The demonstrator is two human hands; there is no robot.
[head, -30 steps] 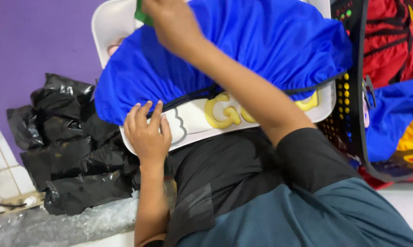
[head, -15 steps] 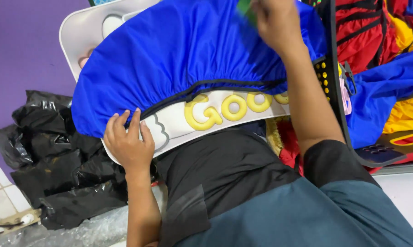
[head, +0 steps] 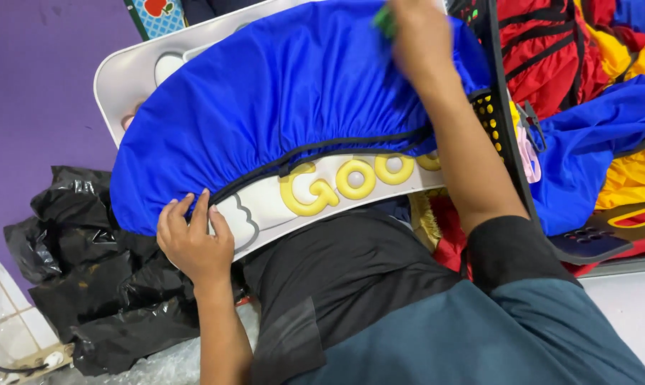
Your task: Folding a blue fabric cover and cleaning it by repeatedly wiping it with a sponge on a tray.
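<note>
Bright blue gathered fabric cover with black elastic hem (head: 287, 100) stretched over white plastic tray with raised yellow letters (head: 337, 189), tray propped on lap. Left hand (head: 194, 239) fingers spread flat, pinning hem corner taut. Right hand (head: 422, 39) blurred at far edge, finger state unclear. Crumpled black plastic bags (head: 87, 278) at left.

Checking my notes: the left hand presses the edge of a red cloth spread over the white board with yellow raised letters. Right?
Not quite: the head view shows the cloth is blue, not red. The left hand does press its edge on the white board with yellow raised letters.
</note>
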